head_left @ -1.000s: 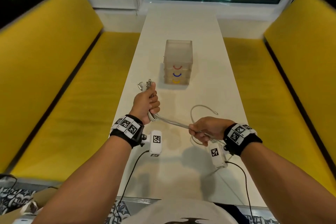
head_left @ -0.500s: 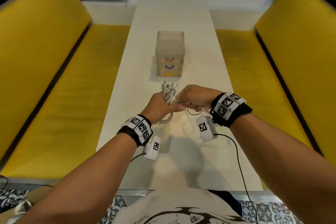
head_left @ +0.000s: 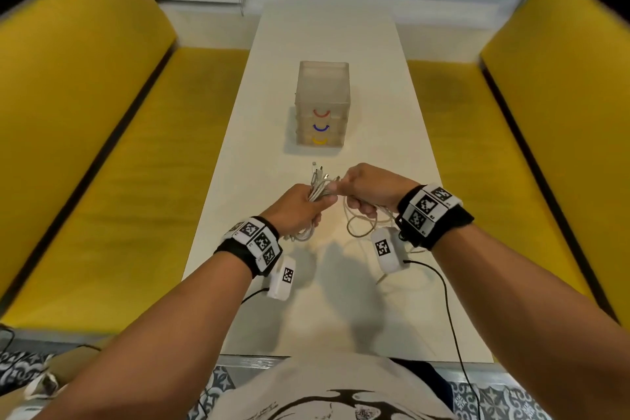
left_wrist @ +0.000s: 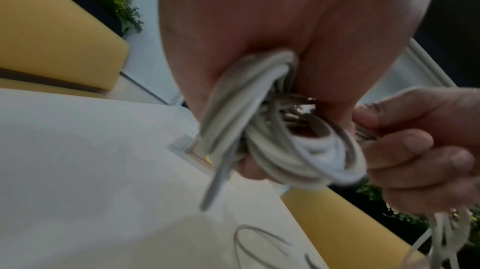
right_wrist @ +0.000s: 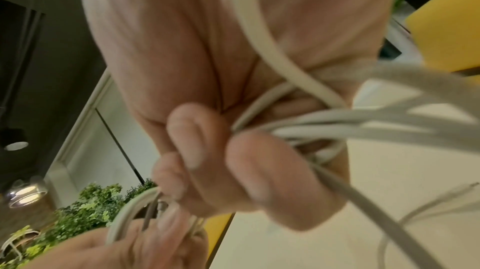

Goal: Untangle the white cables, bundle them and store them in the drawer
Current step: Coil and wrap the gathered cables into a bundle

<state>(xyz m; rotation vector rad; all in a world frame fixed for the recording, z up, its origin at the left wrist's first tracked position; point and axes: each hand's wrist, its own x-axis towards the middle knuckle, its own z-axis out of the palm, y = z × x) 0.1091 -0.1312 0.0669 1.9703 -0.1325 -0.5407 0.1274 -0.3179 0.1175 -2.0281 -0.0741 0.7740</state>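
While curled tight around the coiled white cables (head_left: pixel 315 191), left hand (head_left: pixel 296 208) clamps the bundle above the surface (head_left: pixel 238 181). Right hand (head_left: pixel 368 186) touching it, pinching loose strands that trail down onto the surface. Beyond, drawer unit (head_left: pixel 323 102) standing shut, well apart.

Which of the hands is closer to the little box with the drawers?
Right. The right hand holds the white cables just in front of the drawer box, slightly to its right. The left hand grips the bundle further back toward the person.
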